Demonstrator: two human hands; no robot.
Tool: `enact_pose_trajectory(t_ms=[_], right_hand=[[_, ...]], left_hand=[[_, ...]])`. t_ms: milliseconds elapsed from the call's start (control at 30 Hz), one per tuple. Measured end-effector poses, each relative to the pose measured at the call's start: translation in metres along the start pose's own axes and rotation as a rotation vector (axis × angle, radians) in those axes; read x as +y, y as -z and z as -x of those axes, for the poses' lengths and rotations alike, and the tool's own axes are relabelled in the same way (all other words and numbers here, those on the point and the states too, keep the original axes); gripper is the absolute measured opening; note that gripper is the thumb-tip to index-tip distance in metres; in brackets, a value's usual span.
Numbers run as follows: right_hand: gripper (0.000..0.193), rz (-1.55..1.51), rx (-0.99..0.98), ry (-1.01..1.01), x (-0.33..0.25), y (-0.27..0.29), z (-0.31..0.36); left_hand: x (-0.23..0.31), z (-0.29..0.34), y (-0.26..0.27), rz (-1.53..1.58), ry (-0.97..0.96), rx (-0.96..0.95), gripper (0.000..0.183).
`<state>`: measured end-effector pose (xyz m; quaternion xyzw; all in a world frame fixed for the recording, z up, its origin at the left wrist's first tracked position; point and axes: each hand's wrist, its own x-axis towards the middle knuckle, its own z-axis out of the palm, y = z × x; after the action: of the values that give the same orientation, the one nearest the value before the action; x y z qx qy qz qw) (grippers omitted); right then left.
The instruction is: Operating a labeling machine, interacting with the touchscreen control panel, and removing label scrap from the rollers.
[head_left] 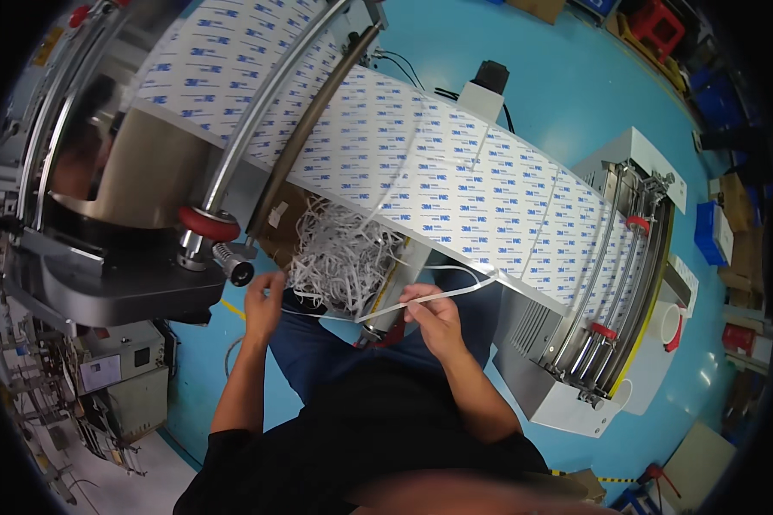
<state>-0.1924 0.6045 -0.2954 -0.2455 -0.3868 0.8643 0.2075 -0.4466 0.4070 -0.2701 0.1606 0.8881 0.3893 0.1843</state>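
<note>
A wide white web (455, 197) printed with repeated blue and red marks stretches across in front of me. From its near edge comes a narrow white strip (464, 287), looping loosely toward my hands. My right hand (435, 322) pinches this strip between thumb and fingers, just below the web. On the left, my left hand (264, 302) has its fingers curled together at the other stretch of the strip, beside the metal roller stand. Between my hands, a cardboard box (283, 225) under the web holds a tangled heap of white strip waste (343, 253).
A machine with metal rollers and a red collar (208, 223) stands at the left. At the right is a grey machine (567, 343) with rollers that take the web. Behind the web stands a small white unit (481, 101). Boxes and bins line the right side.
</note>
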Motion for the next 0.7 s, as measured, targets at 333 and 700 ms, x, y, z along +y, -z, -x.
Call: enact_pose_trajectory(t_ms=[333, 700], right_hand=[[0.053, 0.018, 0.035, 0.139, -0.002, -0.005, -0.027], [0.077, -0.063, -0.255, 0.107, 0.007, -0.073, -0.053]], left_hand=[[-0.028, 0.018, 0.065, 0.238, -0.041, -0.432, 0.029], [-0.089, 0.019, 0.089, 0.803, -0.026, -0.291, 0.028]])
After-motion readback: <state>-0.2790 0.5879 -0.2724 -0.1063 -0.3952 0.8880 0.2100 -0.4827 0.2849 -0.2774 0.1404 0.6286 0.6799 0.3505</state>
